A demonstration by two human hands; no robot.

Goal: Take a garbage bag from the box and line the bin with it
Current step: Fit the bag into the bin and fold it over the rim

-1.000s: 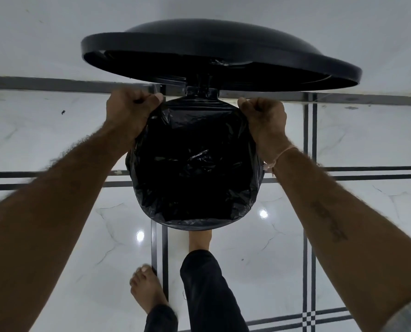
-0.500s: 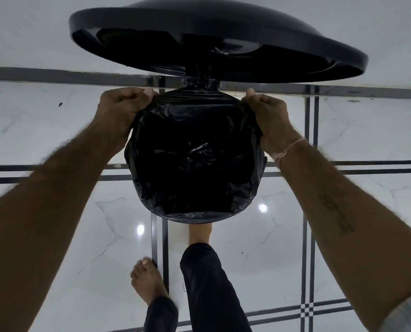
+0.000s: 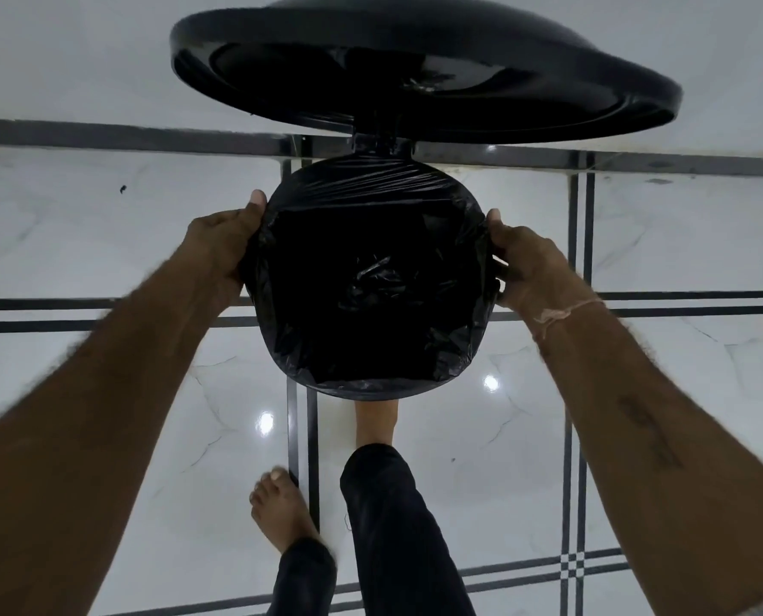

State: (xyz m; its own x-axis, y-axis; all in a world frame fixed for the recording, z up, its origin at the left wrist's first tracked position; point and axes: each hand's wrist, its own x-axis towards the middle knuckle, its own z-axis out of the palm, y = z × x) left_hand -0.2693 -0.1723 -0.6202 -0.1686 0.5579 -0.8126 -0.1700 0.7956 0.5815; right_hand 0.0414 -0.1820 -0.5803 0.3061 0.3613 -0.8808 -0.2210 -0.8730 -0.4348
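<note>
- Black crinkled plastic garbage bag (image 3: 370, 277) sits inside the round black bin (image 3: 370, 395), its edge folded over the rim all round.
- My left hand (image 3: 221, 246) pinches the bag's left edge against the rim.
- My right hand (image 3: 528, 264) grips the right edge likewise.
- Glossy black domed lid (image 3: 424, 68) stands raised behind.
- One bare foot (image 3: 376, 422) reaches under the bin's front.

A crinkled black plastic garbage bag (image 3: 370, 277) lines the round black bin (image 3: 370, 393), its edge folded over the rim; the bin's domed black lid (image 3: 424, 68) stands raised at the far side.
</note>
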